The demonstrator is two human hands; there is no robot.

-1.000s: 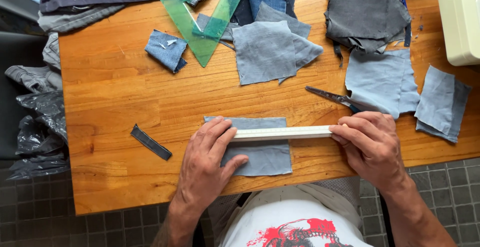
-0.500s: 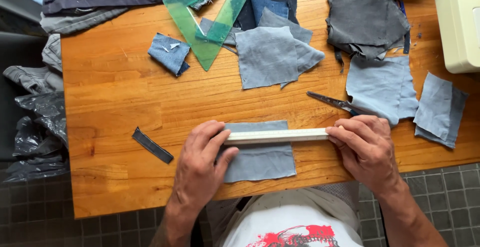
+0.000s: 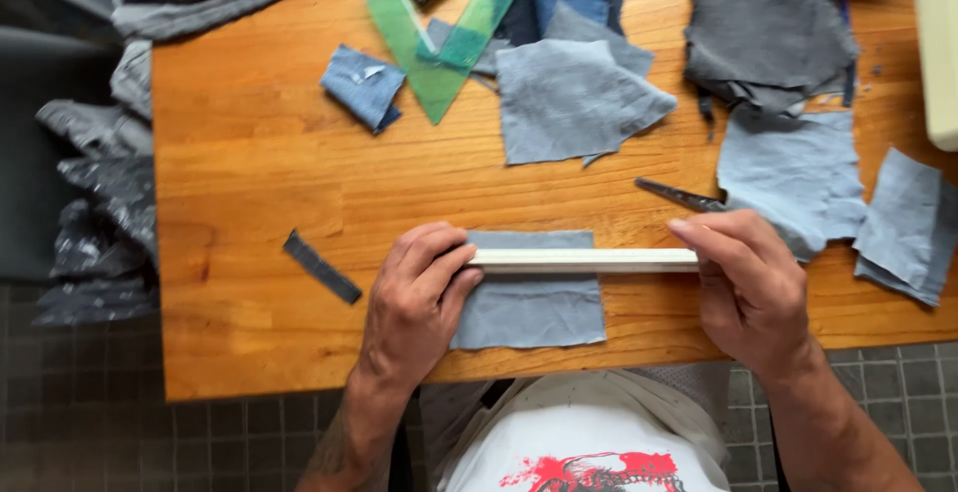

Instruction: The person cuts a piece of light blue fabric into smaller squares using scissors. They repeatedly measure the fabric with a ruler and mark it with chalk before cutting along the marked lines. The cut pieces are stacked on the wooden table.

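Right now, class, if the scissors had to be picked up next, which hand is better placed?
The right hand. It holds the white ruler's end just below the scissors, which lie beside it. The left hand presses the ruler's far end on the grey cloth piece, farther away.

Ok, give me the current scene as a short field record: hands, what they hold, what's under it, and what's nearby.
left hand: presses the left end of the white ruler
right hand: grips the ruler's right end
ruler: lies flat, crosswise on the grey-blue fabric piece
fabric piece: rectangular, near the front edge of the wooden table
scissors: beyond the right hand, partly under cloth
dark strip: left of the left hand
green set squares: far side, among denim scraps
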